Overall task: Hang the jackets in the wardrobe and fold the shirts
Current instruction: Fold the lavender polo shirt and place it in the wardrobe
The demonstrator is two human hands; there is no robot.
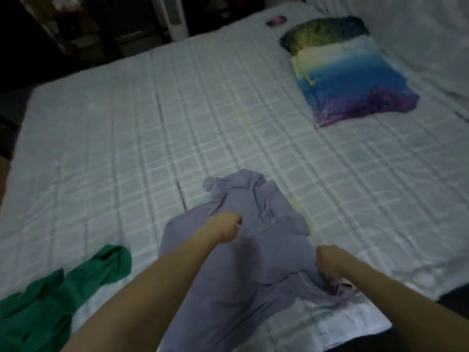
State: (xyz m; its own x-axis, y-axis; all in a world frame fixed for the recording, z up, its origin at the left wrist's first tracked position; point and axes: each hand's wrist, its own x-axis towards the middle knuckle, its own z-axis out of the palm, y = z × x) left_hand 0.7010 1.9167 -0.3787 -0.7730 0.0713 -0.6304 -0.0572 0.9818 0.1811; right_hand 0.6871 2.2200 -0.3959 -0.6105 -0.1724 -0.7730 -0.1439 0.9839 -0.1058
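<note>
A lilac-grey shirt (251,262) lies rumpled on the bed (127,148) near its front edge, collar end pointing away from me. My left hand (225,227) grips the cloth near the shirt's upper middle, fingers curled into it. Lower and to the right, my right hand (330,260) grips the shirt's right edge. A green garment (61,293) lies crumpled at the bed's front left, apart from both hands.
A pillow (350,72) printed with a blue sea scene lies at the back right. A small dark object (276,21) sits near the far edge. Beyond the bed stand dark furniture and a white appliance (175,16). The checked bedspread stretches wide to the left.
</note>
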